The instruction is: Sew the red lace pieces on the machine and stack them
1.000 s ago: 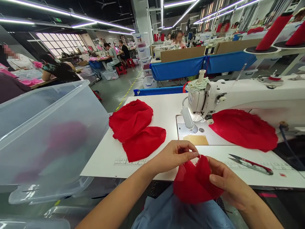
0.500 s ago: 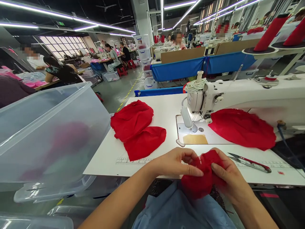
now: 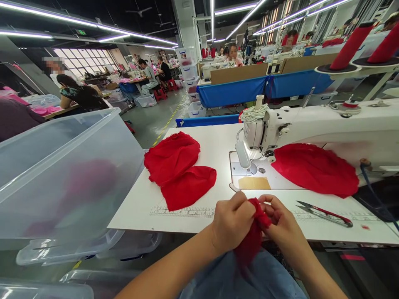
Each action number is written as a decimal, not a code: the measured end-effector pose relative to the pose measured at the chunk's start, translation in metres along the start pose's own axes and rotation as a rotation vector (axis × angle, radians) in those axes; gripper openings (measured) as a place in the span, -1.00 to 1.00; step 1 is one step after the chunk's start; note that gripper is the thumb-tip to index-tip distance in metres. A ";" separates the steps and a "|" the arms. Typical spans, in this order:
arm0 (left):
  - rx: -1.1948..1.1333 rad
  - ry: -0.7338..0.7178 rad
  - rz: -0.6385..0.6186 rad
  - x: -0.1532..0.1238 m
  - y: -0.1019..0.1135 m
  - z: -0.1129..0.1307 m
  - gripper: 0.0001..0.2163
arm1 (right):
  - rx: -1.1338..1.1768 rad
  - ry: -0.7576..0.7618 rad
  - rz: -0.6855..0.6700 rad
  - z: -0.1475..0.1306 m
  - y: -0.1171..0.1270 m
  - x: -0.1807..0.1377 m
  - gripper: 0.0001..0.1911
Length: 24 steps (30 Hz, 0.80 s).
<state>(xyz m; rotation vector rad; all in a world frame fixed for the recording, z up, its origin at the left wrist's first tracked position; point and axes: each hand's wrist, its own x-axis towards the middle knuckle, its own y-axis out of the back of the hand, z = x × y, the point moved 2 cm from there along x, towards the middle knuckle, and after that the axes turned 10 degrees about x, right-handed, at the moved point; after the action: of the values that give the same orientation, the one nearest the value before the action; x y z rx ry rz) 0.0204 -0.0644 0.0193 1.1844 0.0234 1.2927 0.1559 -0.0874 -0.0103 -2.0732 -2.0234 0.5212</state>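
Hanging from the left hand is red cloth.

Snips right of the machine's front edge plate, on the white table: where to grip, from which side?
Best bet: pinch the snips across both arms near the rounded right end, coming from above on the near right side. They lie flat on the table; the arms join at that end, and the pointed tips face left, away from it.
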 end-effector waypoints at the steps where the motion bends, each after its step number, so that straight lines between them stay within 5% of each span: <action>1: 0.016 -0.061 0.006 -0.004 -0.002 0.002 -0.76 | -0.030 0.082 0.078 0.000 0.001 0.002 -0.65; 4: 0.017 -0.132 0.032 -0.011 -0.005 0.005 -0.76 | -0.066 0.304 0.200 0.002 0.004 -0.001 -0.73; 9: -0.156 0.257 0.128 -0.009 -0.006 -0.005 -0.87 | -0.325 0.472 0.072 0.009 0.002 -0.011 -0.82; 12: -0.150 0.212 0.062 -0.006 -0.005 -0.007 -0.72 | -0.514 0.588 -0.001 0.006 -0.002 -0.014 -0.81; 16: -0.112 0.195 0.028 -0.004 -0.001 -0.008 -0.80 | -0.571 0.706 -0.224 -0.003 -0.012 -0.018 -0.86; 24: -0.145 0.105 -0.220 -0.004 0.012 -0.001 -0.68 | -0.043 0.119 0.087 -0.008 -0.011 -0.019 -0.77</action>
<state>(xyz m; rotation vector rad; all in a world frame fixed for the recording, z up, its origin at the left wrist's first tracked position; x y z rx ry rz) 0.0096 -0.0687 0.0252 0.9610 0.1312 1.1415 0.1488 -0.1044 0.0035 -2.1698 -1.9012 0.3623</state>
